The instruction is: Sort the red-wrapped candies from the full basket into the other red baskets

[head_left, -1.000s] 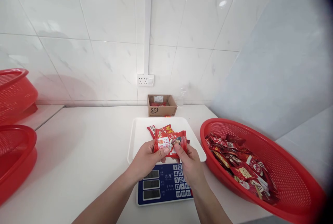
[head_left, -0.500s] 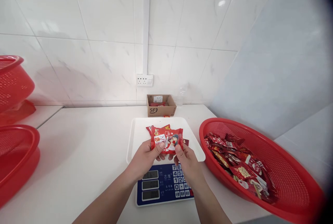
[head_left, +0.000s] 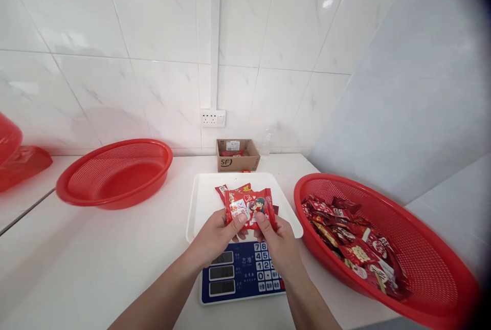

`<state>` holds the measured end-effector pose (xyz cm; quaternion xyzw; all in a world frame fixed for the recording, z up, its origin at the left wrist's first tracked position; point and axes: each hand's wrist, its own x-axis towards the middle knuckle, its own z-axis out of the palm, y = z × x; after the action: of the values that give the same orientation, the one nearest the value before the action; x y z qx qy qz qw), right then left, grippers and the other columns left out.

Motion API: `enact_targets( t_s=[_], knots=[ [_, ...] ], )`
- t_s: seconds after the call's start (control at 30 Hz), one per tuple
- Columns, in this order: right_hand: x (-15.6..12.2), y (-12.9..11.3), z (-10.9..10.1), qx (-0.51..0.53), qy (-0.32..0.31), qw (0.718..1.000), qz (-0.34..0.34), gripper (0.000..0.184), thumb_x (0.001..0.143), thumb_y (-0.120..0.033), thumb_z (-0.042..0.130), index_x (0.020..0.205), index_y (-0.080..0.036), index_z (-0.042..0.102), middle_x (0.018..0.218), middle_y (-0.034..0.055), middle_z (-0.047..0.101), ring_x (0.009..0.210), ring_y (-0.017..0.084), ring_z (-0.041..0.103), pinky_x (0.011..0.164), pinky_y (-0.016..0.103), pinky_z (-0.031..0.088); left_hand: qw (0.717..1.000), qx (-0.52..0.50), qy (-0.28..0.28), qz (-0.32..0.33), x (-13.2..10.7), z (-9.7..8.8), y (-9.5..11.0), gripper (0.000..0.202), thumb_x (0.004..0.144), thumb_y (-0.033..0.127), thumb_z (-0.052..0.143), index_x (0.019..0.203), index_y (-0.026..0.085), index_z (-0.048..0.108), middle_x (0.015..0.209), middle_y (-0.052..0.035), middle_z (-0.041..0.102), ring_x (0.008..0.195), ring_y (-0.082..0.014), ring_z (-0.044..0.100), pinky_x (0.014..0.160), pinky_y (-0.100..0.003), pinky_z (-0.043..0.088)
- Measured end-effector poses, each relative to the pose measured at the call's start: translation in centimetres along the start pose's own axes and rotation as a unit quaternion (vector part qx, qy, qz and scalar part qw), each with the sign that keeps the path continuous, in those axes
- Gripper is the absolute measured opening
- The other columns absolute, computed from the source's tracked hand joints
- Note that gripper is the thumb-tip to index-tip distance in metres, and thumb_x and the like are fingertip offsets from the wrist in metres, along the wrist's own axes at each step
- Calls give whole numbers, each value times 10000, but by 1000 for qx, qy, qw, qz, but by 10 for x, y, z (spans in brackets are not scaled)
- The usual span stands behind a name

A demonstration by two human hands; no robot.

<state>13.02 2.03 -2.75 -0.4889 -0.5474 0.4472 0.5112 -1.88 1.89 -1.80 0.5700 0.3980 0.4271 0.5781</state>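
Note:
Both my hands hold a small bunch of red candy packets (head_left: 248, 206) just above the white tray (head_left: 207, 197) of a blue-faced digital scale (head_left: 242, 272). My left hand (head_left: 215, 235) pinches the bunch's lower left edge. My right hand (head_left: 279, 240) pinches its lower right edge. The front packet shows a cartoon couple. More red packets lie on the tray behind the bunch, partly hidden by it.
A big red mesh basket (head_left: 418, 248) at the right holds several red candy packets (head_left: 353, 243). Another red basket (head_left: 115, 171) sits at the back left. A small cardboard box (head_left: 238, 155) stands by the wall, below a socket (head_left: 213, 117). Red baskets (head_left: 15, 156) show at the far left edge.
The view has swung left, so a red basket now shows at the back left. My hands keep the same grip on the packets, which have shifted only slightly.

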Motion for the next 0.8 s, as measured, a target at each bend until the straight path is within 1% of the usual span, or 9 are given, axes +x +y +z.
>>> enact_targets(
  t_s=[0.1, 0.17, 0.27, 0.37, 0.43, 0.5, 0.6, 0.7, 0.8],
  knots=[
    [0, -2, 1, 14, 9, 1000, -3, 424, 746, -568, 559, 568, -188, 495, 511, -9, 493, 483, 125, 433, 472, 253, 363, 1000, 4, -22, -1, 0, 1, -1, 429, 803, 542, 513, 892, 130, 598, 754, -46, 611, 680, -150, 545, 611, -264, 439],
    [0, -1, 1, 23, -1, 1000, -3, 416, 760, -551, 557, 568, -188, 493, 510, -11, 490, 483, 121, 431, 471, 250, 361, 1000, 3, -23, -2, 0, 2, -1, 437, 804, 546, 508, 906, 131, 600, 772, -51, 620, 688, -154, 549, 614, -266, 439],
    [1, 0, 0, 26, -29, 999, -1, 411, 781, -548, 535, 592, -184, 519, 522, 0, 520, 491, 126, 453, 468, 250, 361, 1000, -8, 0, -3, 0, 3, 2, 437, 807, 544, 503, 907, 133, 612, 765, -53, 636, 675, -153, 546, 620, -271, 429],
    [2, 0, 0, 9, -54, 998, -12, 444, 771, -589, 516, 631, -173, 580, 572, 32, 591, 494, 135, 485, 462, 256, 374, 999, -29, 23, -2, 1, 2, 3, 393, 794, 518, 544, 848, 135, 617, 716, -41, 637, 644, -138, 530, 616, -262, 414],
    [2, -1, -1, 0, -56, 998, -20, 466, 754, -616, 515, 691, -167, 622, 633, 53, 638, 505, 145, 514, 461, 262, 391, 999, -39, 29, -2, 2, 1, 3, 375, 787, 508, 560, 822, 138, 613, 698, -34, 636, 635, -133, 529, 616, -258, 410],
    [2, -1, -1, 3, -43, 999, -22, 466, 752, -615, 518, 771, -167, 643, 684, 60, 660, 552, 167, 554, 480, 272, 419, 999, -38, 28, -7, 1, 0, 2, 372, 785, 503, 567, 841, 139, 617, 716, -35, 643, 637, -132, 533, 620, -258, 413],
    [2, 0, -1, 25, -25, 999, -12, 406, 781, -561, 530, 846, -174, 632, 753, 58, 675, 679, 205, 606, 586, 300, 476, 1000, -24, 6, -17, -1, -1, 1, 382, 776, 498, 584, 917, 146, 633, 803, -44, 662, 666, -134, 540, 627, -254, 421],
    [2, 2, -3, 39, -18, 999, -4, 355, 787, -515, 557, 844, -171, 624, 823, 70, 688, 763, 225, 620, 702, 338, 492, 1000, -5, -23, -6, -4, 0, 4, 410, 766, 491, 601, 1026, 176, 635, 949, -54, 672, 736, -151, 565, 644, -249, 435],
    [2, 0, -3, 40, -17, 999, -3, 361, 781, -511, 568, 854, -163, 632, 843, 81, 692, 788, 238, 623, 715, 347, 494, 999, -19, -34, 14, -4, 2, 8, 451, 751, 471, 630, 1110, 199, 612, 1057, -59, 660, 818, -175, 592, 715, -267, 455]
  ],
)
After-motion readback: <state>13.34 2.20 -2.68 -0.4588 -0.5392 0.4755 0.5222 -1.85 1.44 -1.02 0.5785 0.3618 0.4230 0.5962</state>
